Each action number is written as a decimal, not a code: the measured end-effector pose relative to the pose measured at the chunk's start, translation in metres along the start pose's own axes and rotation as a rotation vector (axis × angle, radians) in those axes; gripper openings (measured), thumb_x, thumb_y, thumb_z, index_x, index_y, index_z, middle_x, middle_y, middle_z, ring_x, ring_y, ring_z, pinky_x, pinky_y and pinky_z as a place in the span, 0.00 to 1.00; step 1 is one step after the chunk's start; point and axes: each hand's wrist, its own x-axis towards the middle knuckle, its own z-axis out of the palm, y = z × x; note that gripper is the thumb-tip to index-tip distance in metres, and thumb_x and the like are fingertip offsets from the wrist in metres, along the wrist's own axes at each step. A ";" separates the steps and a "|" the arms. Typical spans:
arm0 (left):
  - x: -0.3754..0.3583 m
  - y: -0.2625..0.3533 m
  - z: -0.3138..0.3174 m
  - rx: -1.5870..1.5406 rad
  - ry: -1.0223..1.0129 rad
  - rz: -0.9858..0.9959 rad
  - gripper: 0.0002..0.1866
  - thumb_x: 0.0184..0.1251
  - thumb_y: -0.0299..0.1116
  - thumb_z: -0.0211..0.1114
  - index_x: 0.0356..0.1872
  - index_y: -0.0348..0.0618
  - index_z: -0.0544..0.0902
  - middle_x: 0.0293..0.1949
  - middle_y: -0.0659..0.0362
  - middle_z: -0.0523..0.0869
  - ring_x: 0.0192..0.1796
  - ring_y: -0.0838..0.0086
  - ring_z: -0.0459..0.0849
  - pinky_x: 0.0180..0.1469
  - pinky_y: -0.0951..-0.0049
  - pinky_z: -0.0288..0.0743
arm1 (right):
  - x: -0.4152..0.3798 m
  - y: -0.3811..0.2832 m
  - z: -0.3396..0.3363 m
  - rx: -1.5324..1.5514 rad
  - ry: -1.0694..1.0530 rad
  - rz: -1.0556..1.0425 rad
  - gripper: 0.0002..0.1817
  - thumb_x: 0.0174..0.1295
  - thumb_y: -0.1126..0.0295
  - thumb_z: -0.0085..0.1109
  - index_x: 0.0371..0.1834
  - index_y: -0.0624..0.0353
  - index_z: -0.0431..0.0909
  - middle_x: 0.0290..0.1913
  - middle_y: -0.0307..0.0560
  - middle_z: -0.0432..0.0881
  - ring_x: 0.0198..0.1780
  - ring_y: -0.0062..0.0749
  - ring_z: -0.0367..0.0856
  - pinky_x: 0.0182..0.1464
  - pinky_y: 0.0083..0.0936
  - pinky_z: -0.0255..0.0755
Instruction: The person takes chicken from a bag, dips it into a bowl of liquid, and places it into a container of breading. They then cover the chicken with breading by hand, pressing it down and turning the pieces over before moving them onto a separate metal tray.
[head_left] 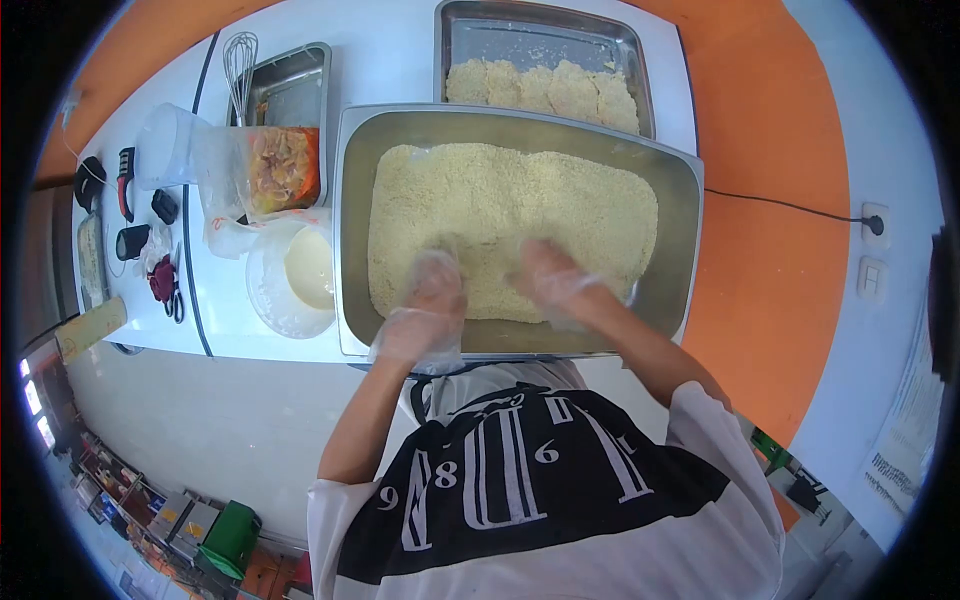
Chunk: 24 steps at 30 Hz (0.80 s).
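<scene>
A deep steel pan stands in front of me, filled with pale yellow crumbs that look like breadcrumbs. My left hand, in a clear plastic glove, is down at the crumbs in the near left part of the pan. My right hand, gloved too, reaches into them a little to the right. Motion smears both sets of fingers, and the crumbs partly cover them, so whether they grip anything does not show.
Behind the pan, a steel tray carries several crumb-coated pieces. To the left are a tub of creamy batter, a bag of raw meat, a smaller tray with a whisk, and scissors.
</scene>
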 end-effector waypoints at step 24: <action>0.031 0.008 -0.135 -0.312 -0.103 -0.206 0.33 0.85 0.34 0.58 0.86 0.41 0.65 0.76 0.36 0.76 0.76 0.39 0.74 0.77 0.49 0.68 | 0.046 -0.024 -0.034 0.071 0.453 -0.262 0.38 0.78 0.45 0.60 0.83 0.59 0.70 0.76 0.70 0.77 0.76 0.55 0.77 0.81 0.44 0.67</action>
